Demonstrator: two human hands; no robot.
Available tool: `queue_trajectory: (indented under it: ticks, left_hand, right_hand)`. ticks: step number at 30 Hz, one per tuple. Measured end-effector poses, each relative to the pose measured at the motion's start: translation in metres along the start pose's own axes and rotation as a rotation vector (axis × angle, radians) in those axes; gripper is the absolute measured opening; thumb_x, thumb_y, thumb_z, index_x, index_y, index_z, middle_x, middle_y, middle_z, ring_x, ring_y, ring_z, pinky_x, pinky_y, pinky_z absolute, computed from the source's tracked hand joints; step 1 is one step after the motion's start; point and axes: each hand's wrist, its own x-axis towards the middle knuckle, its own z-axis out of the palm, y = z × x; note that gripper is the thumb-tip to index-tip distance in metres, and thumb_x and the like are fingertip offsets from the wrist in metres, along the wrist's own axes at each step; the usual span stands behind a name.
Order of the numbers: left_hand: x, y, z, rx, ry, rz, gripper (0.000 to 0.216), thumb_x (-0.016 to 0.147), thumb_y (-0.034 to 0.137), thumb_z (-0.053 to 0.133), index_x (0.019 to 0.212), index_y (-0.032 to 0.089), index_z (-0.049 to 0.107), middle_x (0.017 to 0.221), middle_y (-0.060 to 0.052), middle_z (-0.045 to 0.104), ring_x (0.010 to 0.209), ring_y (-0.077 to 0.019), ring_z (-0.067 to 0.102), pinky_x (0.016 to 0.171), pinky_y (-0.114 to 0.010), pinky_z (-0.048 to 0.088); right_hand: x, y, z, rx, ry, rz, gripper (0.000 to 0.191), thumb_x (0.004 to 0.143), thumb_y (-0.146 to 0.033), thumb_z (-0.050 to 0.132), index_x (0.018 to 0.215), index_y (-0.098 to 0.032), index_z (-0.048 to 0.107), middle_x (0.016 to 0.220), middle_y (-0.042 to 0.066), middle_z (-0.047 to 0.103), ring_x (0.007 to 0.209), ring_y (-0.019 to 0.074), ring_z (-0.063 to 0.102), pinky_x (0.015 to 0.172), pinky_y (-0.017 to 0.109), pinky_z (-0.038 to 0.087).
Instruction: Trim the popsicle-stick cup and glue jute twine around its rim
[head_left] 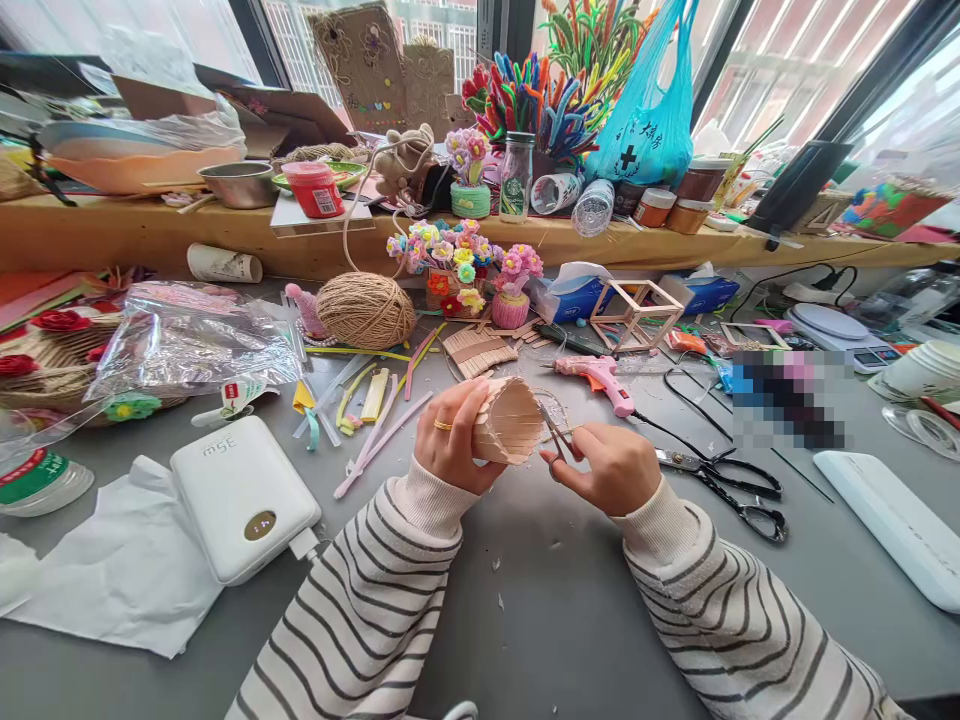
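Note:
My left hand (457,435) is wrapped round a small cup covered in wooden craft sticks (508,422), tilted so that its open mouth faces right. In my right hand (611,465) is a small pair of scissors (556,435), its blades pointing up and left beside the cup's rim. A thin strand of twine (556,405) curves near the blades; whether they touch it I cannot tell. Behind my hands lies a pink glue gun (598,380). Large black-handled scissors (727,480) rest to the right of my right hand.
A white power bank (246,498) lies on white tissue (112,570) at left. Farther back are a twine ball (366,311), a stack of craft sticks (480,350), pipe-cleaner flowers (512,285) and a wooden stick frame (637,315). A crowded ledge (300,245) runs behind.

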Motion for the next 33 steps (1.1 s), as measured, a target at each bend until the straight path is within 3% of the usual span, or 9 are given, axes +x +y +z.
queue_trajectory:
  ticks: [7, 11, 17, 20, 22, 26, 29, 33]
  left_hand:
    - [-0.001, -0.001, 0.003, -0.041, -0.002, -0.002, 0.077, 0.059, 0.037, 0.069, 0.123, 0.013, 0.035, 0.106, -0.018, 0.056, 0.098, -0.0295, 0.055, 0.082, -0.041, 0.047]
    - [-0.001, 0.000, 0.002, -0.076, 0.020, -0.046, 0.079, 0.056, 0.035, 0.071, 0.122, 0.012, 0.035, 0.105, -0.017, 0.053, 0.097, -0.0286, 0.054, 0.081, -0.041, 0.047]
    - [-0.006, -0.004, 0.003, -0.241, 0.065, -0.388, 0.085, 0.055, 0.041, 0.072, 0.124, 0.017, 0.031, 0.113, -0.015, 0.049, 0.102, -0.0275, 0.052, 0.084, -0.042, 0.046]
    - [-0.013, -0.007, 0.010, -0.441, -0.031, -0.642, 0.085, 0.057, 0.040, 0.071, 0.126, 0.018, 0.026, 0.114, -0.014, 0.050, 0.099, -0.0248, 0.055, 0.080, -0.038, 0.047]
    - [-0.016, -0.008, 0.015, -0.522, -0.165, -0.783, 0.085, 0.056, 0.039, 0.071, 0.125, 0.018, 0.025, 0.111, -0.013, 0.052, 0.097, -0.0247, 0.056, 0.078, -0.039, 0.047]
    - [-0.014, -0.003, 0.017, -0.472, -0.331, -0.842, 0.086, 0.044, 0.033, 0.077, 0.117, 0.018, 0.034, 0.107, -0.010, 0.055, 0.100, -0.0270, 0.053, 0.086, -0.043, 0.042]
    - [-0.004, 0.002, 0.009, -0.502, -0.308, -0.962, 0.082, 0.043, 0.036, 0.078, 0.113, 0.017, 0.039, 0.102, -0.010, 0.057, 0.093, -0.0263, 0.056, 0.081, -0.042, 0.044]
    - [0.007, 0.001, -0.001, -0.728, -0.279, -1.103, 0.074, 0.053, 0.050, 0.069, 0.112, 0.014, 0.043, 0.102, -0.013, 0.057, 0.091, -0.0274, 0.056, 0.076, -0.039, 0.046]
  right_hand:
    - [0.003, 0.000, 0.000, -0.079, 0.069, -0.081, 0.041, 0.085, -0.034, 0.045, 0.048, -0.017, 0.050, 0.042, -0.001, 0.048, 0.041, 0.0086, 0.038, 0.048, 0.025, 0.024]
    - [0.003, 0.000, 0.000, -0.011, 0.082, 0.004, 0.039, 0.085, -0.034, 0.047, 0.050, -0.017, 0.051, 0.043, -0.002, 0.049, 0.041, 0.0080, 0.040, 0.047, 0.023, 0.026]
    - [0.000, 0.005, 0.006, 0.123, 0.033, 0.198, 0.048, 0.084, -0.046, 0.044, 0.046, -0.017, 0.049, 0.039, -0.004, 0.044, 0.036, 0.0059, 0.035, 0.042, 0.020, 0.026]
    - [-0.001, 0.006, 0.008, 0.152, 0.020, 0.243, 0.050, 0.084, -0.049, 0.041, 0.048, -0.016, 0.051, 0.039, -0.004, 0.043, 0.037, 0.0059, 0.036, 0.042, 0.019, 0.027]
    - [-0.002, 0.007, 0.010, 0.161, 0.020, 0.265, 0.049, 0.085, -0.049, 0.040, 0.052, -0.016, 0.054, 0.040, -0.004, 0.043, 0.037, 0.0062, 0.037, 0.042, 0.019, 0.027]
    - [-0.003, 0.009, 0.012, 0.195, -0.004, 0.278, 0.046, 0.085, -0.048, 0.039, 0.059, -0.015, 0.056, 0.041, -0.003, 0.044, 0.038, 0.0067, 0.037, 0.042, 0.019, 0.028]
    - [-0.002, 0.010, 0.012, 0.256, -0.032, 0.289, 0.044, 0.084, -0.048, 0.042, 0.055, -0.016, 0.051, 0.042, -0.004, 0.041, 0.039, 0.0064, 0.035, 0.042, 0.019, 0.028]
    - [0.001, 0.007, 0.007, 0.395, -0.086, 0.327, 0.042, 0.080, -0.044, 0.049, 0.048, -0.018, 0.041, 0.041, -0.006, 0.035, 0.039, 0.0055, 0.030, 0.042, 0.019, 0.026]
